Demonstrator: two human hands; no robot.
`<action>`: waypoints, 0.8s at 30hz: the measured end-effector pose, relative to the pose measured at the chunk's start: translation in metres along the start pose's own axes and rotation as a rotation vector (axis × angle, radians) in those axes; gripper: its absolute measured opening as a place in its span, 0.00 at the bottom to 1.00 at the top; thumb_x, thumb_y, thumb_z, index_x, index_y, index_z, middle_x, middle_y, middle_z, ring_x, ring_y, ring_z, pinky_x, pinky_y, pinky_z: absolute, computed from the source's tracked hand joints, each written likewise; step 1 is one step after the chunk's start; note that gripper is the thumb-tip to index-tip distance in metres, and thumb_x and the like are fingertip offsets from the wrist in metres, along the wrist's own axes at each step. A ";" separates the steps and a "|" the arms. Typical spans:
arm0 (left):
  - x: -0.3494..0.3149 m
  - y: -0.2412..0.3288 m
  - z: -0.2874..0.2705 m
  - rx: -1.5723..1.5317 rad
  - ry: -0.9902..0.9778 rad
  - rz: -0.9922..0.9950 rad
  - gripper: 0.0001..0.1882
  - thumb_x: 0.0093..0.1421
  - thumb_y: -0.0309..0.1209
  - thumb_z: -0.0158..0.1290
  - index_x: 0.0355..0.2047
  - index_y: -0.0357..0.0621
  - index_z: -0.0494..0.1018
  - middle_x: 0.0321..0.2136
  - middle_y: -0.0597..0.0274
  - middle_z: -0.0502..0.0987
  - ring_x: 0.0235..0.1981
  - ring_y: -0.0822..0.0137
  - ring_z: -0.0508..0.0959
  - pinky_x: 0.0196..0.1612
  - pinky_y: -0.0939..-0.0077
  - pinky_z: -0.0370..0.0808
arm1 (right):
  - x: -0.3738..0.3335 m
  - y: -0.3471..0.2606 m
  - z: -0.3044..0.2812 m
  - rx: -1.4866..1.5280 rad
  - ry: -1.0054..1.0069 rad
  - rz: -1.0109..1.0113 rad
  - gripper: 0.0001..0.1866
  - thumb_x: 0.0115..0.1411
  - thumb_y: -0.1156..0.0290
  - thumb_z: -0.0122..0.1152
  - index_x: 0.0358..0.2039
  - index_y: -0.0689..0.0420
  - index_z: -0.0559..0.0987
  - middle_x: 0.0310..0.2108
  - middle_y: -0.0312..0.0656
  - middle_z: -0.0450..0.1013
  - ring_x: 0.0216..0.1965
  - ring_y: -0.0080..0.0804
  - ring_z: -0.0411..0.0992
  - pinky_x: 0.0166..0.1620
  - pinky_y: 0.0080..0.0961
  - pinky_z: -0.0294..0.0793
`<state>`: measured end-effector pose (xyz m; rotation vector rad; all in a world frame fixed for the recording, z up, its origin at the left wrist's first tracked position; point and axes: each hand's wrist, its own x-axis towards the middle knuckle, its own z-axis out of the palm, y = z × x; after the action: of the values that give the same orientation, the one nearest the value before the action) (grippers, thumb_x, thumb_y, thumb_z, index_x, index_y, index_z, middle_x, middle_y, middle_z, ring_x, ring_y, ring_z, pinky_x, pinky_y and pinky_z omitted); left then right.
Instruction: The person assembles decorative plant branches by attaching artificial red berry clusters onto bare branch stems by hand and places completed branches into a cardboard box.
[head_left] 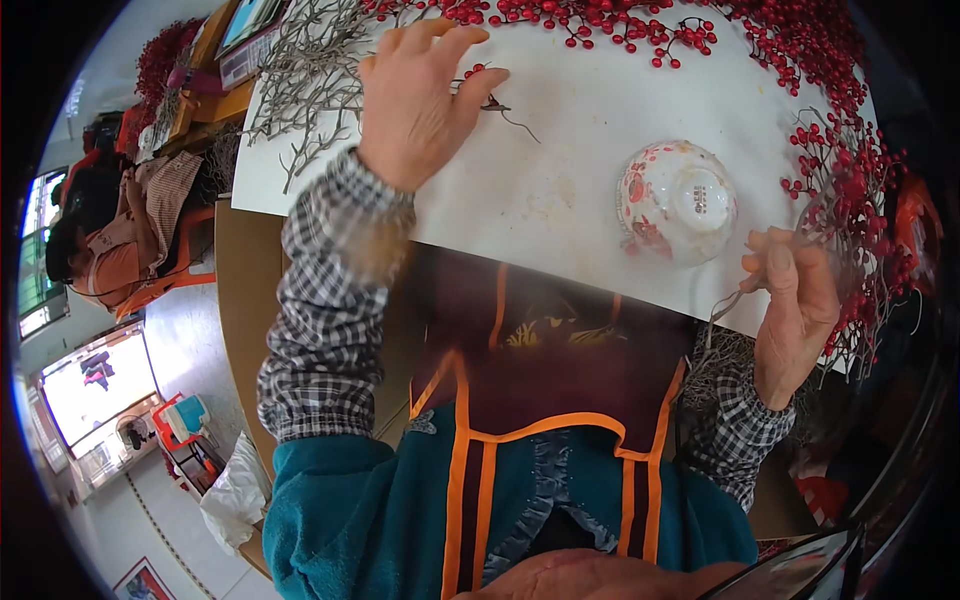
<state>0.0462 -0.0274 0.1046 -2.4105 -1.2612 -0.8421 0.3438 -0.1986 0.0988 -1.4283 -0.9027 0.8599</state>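
Note:
My left hand (415, 110) is over the back left of the white table (560, 110), with thumb and fingers apart. Beside its thumb lies a small twig (497, 105) with a few red berries; part of it is hidden behind the hand. At the table's front right, my right hand (797, 315) has its thumb pressed against curled fingers. A thin brown twig (728, 303) comes out of that pinch and hangs past the table edge. Just left of my right hand, a white bowl (702, 200) with a red flower pattern stands upside down.
Bare grey twigs (310, 85) are heaped at the left. Branches of red berries (800, 45) line the back and right of the table. A bundle of thin twigs (725, 365) is below the front edge. Another person (115, 245) sits far left, near an orange chair (195, 255).

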 end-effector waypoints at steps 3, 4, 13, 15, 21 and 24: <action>0.015 -0.005 0.004 0.216 -0.443 0.038 0.18 0.57 0.45 0.56 0.43 0.51 0.77 0.37 0.61 0.79 0.38 0.60 0.77 0.39 0.63 0.70 | -0.002 0.001 -0.003 -0.054 -0.026 -0.016 0.10 0.64 0.70 0.59 0.40 0.65 0.78 0.34 0.43 0.78 0.30 0.21 0.73 0.34 0.18 0.71; 0.016 -0.004 0.002 0.216 -0.443 0.038 0.18 0.57 0.45 0.56 0.43 0.51 0.77 0.37 0.61 0.79 0.38 0.60 0.77 0.39 0.63 0.70 | -0.003 0.004 -0.003 -0.065 -0.016 -0.037 0.10 0.64 0.70 0.59 0.39 0.65 0.78 0.36 0.43 0.77 0.31 0.21 0.72 0.34 0.18 0.70; 0.006 -0.013 0.004 -0.134 -0.757 0.090 0.10 0.48 0.26 0.58 0.31 0.39 0.72 0.26 0.56 0.73 0.28 0.56 0.76 0.33 0.64 0.72 | -0.004 0.007 -0.010 -0.039 -0.012 -0.033 0.09 0.63 0.72 0.59 0.37 0.66 0.77 0.36 0.40 0.76 0.31 0.19 0.71 0.34 0.16 0.69; 0.005 -0.012 0.003 -0.143 -0.725 0.223 0.07 0.48 0.24 0.57 0.27 0.39 0.71 0.24 0.56 0.71 0.29 0.55 0.74 0.34 0.64 0.72 | -0.005 0.004 -0.009 -0.062 -0.001 -0.019 0.08 0.63 0.73 0.59 0.37 0.66 0.77 0.34 0.39 0.75 0.31 0.19 0.71 0.34 0.16 0.69; 0.000 -0.009 0.003 -0.181 -0.317 0.220 0.04 0.54 0.22 0.56 0.31 0.39 0.73 0.31 0.57 0.78 0.33 0.55 0.76 0.37 0.64 0.72 | 0.002 0.003 0.012 -0.005 -0.092 -0.067 0.06 0.61 0.75 0.61 0.34 0.65 0.76 0.25 0.32 0.73 0.28 0.14 0.69 0.32 0.12 0.66; 0.001 -0.010 0.005 -0.236 -0.069 0.193 0.04 0.59 0.20 0.53 0.36 0.37 0.74 0.35 0.57 0.80 0.36 0.59 0.78 0.38 0.68 0.74 | 0.006 0.005 0.020 -0.142 -0.122 -0.173 0.07 0.61 0.74 0.61 0.32 0.65 0.77 0.24 0.30 0.71 0.25 0.12 0.64 0.29 0.12 0.63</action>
<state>0.0400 -0.0187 0.1009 -2.7148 -0.9780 -0.9011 0.3282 -0.1850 0.0928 -1.4063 -1.1821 0.7709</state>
